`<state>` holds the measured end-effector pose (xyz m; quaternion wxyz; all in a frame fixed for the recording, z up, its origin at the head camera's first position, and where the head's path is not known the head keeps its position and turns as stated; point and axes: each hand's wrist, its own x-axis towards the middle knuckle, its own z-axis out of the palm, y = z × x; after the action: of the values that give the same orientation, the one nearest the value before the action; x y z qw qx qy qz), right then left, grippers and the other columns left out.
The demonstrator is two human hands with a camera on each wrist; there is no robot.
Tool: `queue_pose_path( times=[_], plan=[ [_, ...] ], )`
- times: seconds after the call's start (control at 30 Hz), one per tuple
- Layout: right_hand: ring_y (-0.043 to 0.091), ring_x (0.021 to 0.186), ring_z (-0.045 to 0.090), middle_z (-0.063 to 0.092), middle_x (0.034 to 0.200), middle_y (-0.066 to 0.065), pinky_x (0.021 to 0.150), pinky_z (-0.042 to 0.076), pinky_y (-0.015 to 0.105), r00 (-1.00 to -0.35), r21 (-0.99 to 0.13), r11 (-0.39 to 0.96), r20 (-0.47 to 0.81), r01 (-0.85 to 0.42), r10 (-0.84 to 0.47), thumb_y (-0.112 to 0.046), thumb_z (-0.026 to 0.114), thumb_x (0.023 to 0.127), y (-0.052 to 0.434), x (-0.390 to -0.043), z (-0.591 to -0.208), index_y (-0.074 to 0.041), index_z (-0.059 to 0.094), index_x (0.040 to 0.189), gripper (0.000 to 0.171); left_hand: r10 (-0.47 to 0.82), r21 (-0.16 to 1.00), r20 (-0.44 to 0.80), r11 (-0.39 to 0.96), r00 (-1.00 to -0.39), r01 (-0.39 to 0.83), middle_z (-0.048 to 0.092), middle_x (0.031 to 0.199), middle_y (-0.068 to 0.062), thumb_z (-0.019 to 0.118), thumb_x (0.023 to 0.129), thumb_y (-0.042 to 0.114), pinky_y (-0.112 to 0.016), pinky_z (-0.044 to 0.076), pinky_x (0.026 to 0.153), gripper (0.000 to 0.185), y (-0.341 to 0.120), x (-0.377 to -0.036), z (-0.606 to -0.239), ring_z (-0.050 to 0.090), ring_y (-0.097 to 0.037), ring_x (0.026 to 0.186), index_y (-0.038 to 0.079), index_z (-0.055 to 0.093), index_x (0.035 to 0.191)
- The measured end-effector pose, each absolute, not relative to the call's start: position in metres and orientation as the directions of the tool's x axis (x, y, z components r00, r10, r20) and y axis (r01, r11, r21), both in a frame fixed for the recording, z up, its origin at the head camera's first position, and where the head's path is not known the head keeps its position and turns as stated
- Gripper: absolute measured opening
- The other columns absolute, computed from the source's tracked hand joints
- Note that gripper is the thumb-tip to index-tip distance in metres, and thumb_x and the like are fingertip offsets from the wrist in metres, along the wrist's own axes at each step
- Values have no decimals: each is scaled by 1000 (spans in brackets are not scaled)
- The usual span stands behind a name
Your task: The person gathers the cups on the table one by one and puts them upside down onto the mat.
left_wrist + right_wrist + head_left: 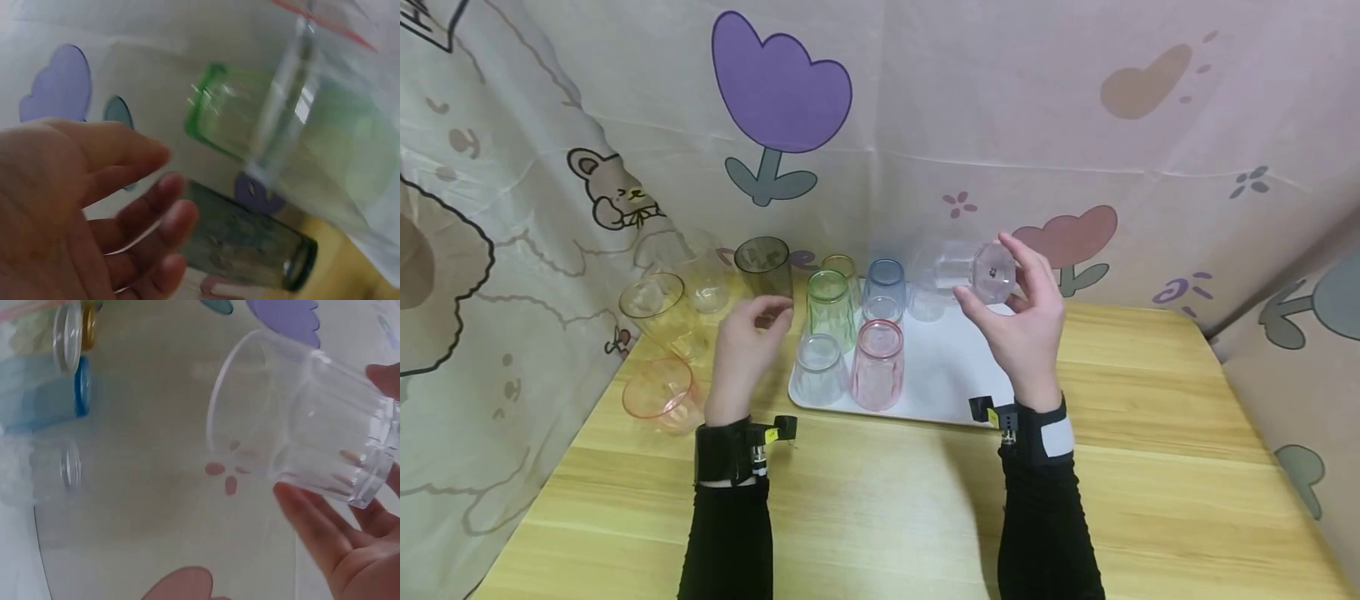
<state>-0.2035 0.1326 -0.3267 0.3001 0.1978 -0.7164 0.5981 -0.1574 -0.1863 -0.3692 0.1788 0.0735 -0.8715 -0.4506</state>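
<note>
Right hand (1026, 321) pinches clear cup (966, 271) by fingertips, tilted sideways above tray (955, 375); slip risk onto pink cup (877, 363). Left hand (745, 346) relaxed, empty, near grey cup (764, 267).

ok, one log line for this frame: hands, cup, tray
right hand: holds clear plastic cup sideways above white tray | left hand: open, holds nothing, near dark smoky cup

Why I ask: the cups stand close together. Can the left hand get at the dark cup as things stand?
Probably yes. The left hand is open, its fingertips just in front of the dark cup, nothing between them. The green cup stands close on the right, but the near side looks free.
</note>
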Motion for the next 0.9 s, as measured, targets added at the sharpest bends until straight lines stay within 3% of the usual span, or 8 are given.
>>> queue_pose_path(
  times=[0.1,0.2,0.4,0.67,0.9],
  plan=[
    [15,112,62,64,132,2,83,57,20,-772,-748,301,633,-591,57,-2,91,76,135,-207,-330,-10,66,139,68,-243,772,161,635,-957,-31,70,120,-16,62,102,18,-47,53,87,27,-192,-160,-378,66,-33,102,6,72,125],
    [14,117,60,63,135,3,85,56,28,-796,-739,393,604,-547,29,-6,91,77,137,-211,-334,-12,67,139,66,-222,751,94,656,-970,-77,69,124,-16,60,103,16,-48,53,86,29,-196,-163,-386,66,-34,106,7,71,128],
    [27,124,58,62,138,12,88,57,49,-860,-736,499,510,-459,-39,-12,89,79,138,-221,-345,-10,65,141,66,-187,708,12,696,-982,-124,69,125,-20,52,102,8,-54,50,97,32,-198,-171,-407,63,-38,114,3,68,129],
    [41,133,54,59,143,19,108,44,59,-930,-695,627,337,-351,-146,-18,85,82,136,-230,-357,-8,62,143,66,-155,712,-80,683,-985,-165,68,124,-23,55,102,10,-54,47,106,32,-197,-178,-425,62,-40,118,-2,66,129],
    [44,136,49,54,148,23,112,41,60,-950,-665,679,250,-310,-189,-18,86,83,135,-238,-370,-6,60,145,69,-163,726,-94,664,-982,-180,70,121,-22,56,99,8,-52,48,105,32,-193,-179,-428,63,-39,118,-3,67,127]
  ],
)
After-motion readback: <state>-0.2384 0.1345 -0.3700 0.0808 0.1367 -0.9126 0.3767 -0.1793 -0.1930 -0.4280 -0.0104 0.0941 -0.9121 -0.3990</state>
